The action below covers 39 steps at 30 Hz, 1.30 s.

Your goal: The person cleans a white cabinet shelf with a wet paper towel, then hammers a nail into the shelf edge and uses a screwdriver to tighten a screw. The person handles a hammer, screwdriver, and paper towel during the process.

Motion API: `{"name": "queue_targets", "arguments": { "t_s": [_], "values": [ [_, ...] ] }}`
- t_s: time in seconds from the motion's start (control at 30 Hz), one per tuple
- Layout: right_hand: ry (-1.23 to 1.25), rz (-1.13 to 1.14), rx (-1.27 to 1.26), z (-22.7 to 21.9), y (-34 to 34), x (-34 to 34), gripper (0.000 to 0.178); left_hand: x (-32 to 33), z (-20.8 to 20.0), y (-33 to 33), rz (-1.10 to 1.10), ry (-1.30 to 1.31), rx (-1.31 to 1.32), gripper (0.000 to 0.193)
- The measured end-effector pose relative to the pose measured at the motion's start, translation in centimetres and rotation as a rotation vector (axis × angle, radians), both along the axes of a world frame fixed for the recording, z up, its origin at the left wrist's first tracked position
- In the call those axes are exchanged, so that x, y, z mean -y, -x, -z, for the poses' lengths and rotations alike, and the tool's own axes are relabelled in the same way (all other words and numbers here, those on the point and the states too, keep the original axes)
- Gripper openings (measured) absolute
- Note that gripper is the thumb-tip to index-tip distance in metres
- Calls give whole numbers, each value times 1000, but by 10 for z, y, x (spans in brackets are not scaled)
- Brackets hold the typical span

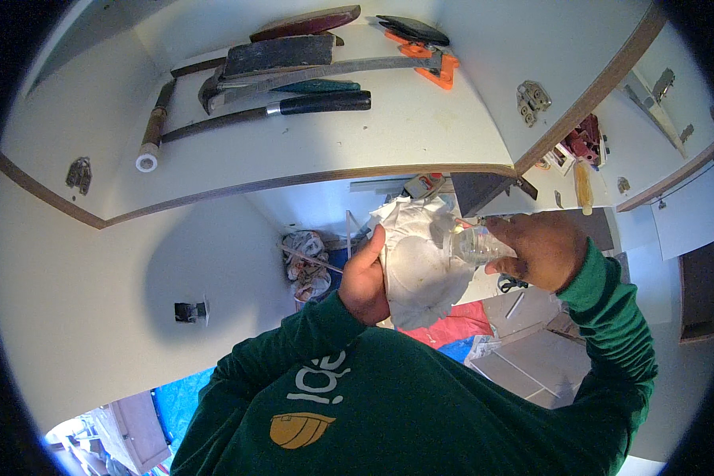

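Note:
A crumpled white cloth (424, 274) with ruffled edges is spread in front of my chest. My left hand (365, 282) grips it along its left side, thumb upward on the near face. In my right hand (543, 250) is a clear plastic bottle (476, 246), held sideways with one end against the right part of the cloth. The fingers on the far side of the bottle are partly hidden. Whether any liquid is in the bottle, I cannot tell.
Above my hands, a white cabinet shelf (420, 139) holds a black-handled blade tool (321, 103), an orange-and-black tool (436, 67) and several other hand tools. A yellow-handled item (584, 186) lies to the right. Below left is a filled plastic bag (305, 258).

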State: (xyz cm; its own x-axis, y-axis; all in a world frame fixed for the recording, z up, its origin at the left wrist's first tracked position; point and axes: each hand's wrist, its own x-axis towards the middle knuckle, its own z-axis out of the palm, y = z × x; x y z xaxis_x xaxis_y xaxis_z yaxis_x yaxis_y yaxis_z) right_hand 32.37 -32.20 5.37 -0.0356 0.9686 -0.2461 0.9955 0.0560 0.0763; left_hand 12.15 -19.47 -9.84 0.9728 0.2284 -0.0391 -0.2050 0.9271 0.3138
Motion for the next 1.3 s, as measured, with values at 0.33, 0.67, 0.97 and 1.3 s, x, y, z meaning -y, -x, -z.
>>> {"name": "queue_targets", "arguments": {
  "t_s": [0.33, 0.67, 0.97, 1.3],
  "values": [
    [43, 32, -27, -7, 13, 6, 50, 6, 3, 0, 29, 63, 64, 67],
    [-206, 64, -257, 34, 1, 34, 59, 14, 1, -4, 52, 82, 63, 71],
    [-714, 572, -1335, 161, -38, 79, 60, 17, 10, -14, 23, 144, 40, 74],
    [-1272, 800, -1038, 140, -259, 55, 48, 13, 24, 15, -152, -42, -86, 71]
  ]
}}
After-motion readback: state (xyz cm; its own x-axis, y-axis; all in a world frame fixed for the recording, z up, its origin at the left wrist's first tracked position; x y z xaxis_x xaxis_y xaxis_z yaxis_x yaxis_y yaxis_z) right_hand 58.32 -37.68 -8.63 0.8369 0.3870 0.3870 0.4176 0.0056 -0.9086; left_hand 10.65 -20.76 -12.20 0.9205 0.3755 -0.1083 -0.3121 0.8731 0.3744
